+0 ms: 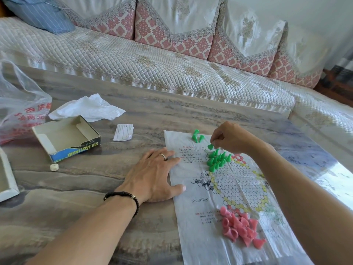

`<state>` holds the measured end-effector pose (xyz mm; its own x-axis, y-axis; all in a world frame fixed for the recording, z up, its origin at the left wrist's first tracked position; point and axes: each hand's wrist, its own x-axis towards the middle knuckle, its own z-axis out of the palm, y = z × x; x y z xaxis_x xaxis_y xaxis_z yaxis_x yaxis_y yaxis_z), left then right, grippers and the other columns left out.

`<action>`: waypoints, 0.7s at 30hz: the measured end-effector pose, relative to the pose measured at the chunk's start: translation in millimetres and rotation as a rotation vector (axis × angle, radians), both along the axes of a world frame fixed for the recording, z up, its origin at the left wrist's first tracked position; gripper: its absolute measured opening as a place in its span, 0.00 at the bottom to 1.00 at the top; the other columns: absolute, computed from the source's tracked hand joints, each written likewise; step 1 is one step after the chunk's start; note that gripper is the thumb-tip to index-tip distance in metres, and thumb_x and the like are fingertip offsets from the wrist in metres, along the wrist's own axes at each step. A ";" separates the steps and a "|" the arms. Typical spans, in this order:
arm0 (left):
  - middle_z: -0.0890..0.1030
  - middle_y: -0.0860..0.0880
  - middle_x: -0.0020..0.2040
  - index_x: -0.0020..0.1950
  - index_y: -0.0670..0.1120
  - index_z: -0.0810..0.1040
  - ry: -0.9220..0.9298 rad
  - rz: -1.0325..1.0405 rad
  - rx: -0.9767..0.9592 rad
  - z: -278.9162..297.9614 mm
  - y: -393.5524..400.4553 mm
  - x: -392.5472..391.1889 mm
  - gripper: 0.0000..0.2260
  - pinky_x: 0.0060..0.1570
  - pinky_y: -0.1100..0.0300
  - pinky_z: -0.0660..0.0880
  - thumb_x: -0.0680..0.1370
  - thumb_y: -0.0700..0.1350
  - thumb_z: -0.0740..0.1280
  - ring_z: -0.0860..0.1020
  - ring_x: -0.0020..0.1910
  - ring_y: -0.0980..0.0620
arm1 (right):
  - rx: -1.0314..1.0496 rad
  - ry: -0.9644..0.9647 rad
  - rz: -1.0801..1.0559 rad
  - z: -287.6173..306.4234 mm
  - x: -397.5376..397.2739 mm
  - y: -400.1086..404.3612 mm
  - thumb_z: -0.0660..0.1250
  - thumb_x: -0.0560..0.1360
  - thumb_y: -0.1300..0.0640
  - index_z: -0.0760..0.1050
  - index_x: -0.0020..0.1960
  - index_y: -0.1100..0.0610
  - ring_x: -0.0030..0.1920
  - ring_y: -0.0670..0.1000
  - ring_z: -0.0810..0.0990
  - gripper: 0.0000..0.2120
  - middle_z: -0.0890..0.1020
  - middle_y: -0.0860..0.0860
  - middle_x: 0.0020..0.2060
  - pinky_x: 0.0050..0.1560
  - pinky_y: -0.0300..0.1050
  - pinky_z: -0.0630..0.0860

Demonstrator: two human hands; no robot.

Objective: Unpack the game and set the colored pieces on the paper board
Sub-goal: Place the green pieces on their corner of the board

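Scene: You sit at a marbled table (118,173) before a quilted sofa (133,60), with the paper board (206,190) spread flat just right of centre.

Right hand: Your right hand (232,139) reaches over the far part of the board and pinches one green piece (210,146) by its tip between thumb and fingertips, just above the green corner.

Left hand: Your left hand (152,176) lies flat with fingers spread, gripping nothing; the fingertips and thumb press the board's left edge to hold it still.

Green pieces: A standing green cluster (217,161) fills most of the star's far point. Three loose green pieces (197,137) lie toppled near the board's far edge.

Pink pieces: A pink heap (240,227) lies unsorted on the near part of the board.

Box: The opened game box (66,138) sits well to the left, seemingly empty, with a small folded leaflet (123,132) between it and the board.

Doing it well: Lower the piece straight down onto a free circle beside the cluster, wide base first. The neighbours stand close and look easy to tip, so let go gently and lift straight up. Keep the left hand pressing, since thin paper probably slides.
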<state>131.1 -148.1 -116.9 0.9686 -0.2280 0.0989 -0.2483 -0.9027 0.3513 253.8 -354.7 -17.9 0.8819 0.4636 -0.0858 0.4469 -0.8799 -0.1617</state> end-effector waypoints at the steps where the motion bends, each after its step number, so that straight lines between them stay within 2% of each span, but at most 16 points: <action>1: 0.55 0.55 0.78 0.76 0.56 0.59 0.000 0.000 0.000 0.1 0.0 0.1 0.40 0.75 0.55 0.43 0.67 0.71 0.56 0.49 0.76 0.57 | -0.011 0.002 0.008 -0.2 -0.3 0.2 0.66 0.75 0.63 0.82 0.47 0.58 0.37 0.48 0.82 0.06 0.84 0.48 0.39 0.33 0.34 0.76; 5: 0.56 0.55 0.78 0.76 0.56 0.58 0.004 -0.002 -0.003 -0.5 0.7 -0.4 0.40 0.75 0.55 0.43 0.67 0.71 0.56 0.48 0.76 0.57 | -0.037 0.033 0.027 -6.0 -1.7 0.8 0.68 0.75 0.62 0.83 0.46 0.56 0.38 0.42 0.79 0.05 0.82 0.46 0.39 0.34 0.29 0.70; 8: 0.56 0.55 0.78 0.76 0.56 0.58 0.005 -0.006 -0.003 -0.2 0.4 -0.4 0.40 0.75 0.55 0.43 0.67 0.71 0.56 0.48 0.76 0.56 | -0.042 0.057 0.030 -10.9 -2.2 0.6 0.69 0.75 0.61 0.84 0.46 0.55 0.41 0.43 0.79 0.05 0.81 0.44 0.38 0.39 0.33 0.72; 17: 0.56 0.54 0.78 0.76 0.56 0.58 -0.005 -0.003 0.004 0.6 -0.5 -0.3 0.39 0.75 0.54 0.43 0.67 0.71 0.56 0.48 0.77 0.56 | -0.066 0.075 0.040 -18.2 -1.2 3.2 0.68 0.74 0.62 0.84 0.49 0.56 0.43 0.46 0.81 0.07 0.84 0.47 0.41 0.36 0.30 0.68; 21: 0.56 0.54 0.78 0.76 0.56 0.58 -0.004 -0.004 0.003 0.4 -0.7 0.5 0.39 0.75 0.54 0.43 0.68 0.71 0.56 0.48 0.77 0.56 | -0.051 0.051 0.058 -16.9 3.1 4.0 0.67 0.76 0.58 0.83 0.52 0.56 0.46 0.47 0.83 0.08 0.85 0.49 0.49 0.48 0.39 0.77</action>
